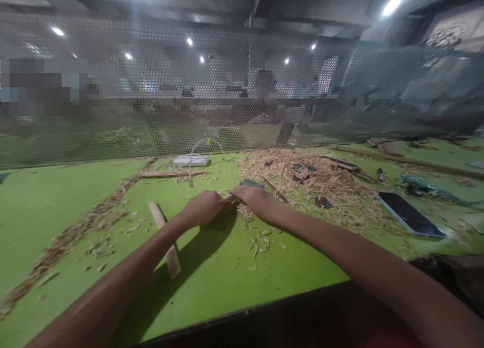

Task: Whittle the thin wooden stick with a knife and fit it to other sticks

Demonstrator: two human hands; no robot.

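Note:
My left hand (204,207) is closed around one end of a small pale piece of wood (227,197), of which only a little shows. Close against it, my right hand (255,199) has its fingers curled down at the same spot; what they grip is hidden. Just behind the right hand lies a flat dark green piece (252,184). A flat wooden strip (173,261) rests on the green tabletop (242,287), partly covered by my left forearm.
Curly wood shavings (340,199) are heaped at the right, with dark scraps among them. A phone (410,216) lies right of the heap. A white device with a curved cable (191,160) stands near the mesh screen (170,121). More shavings (75,237) trail down the left.

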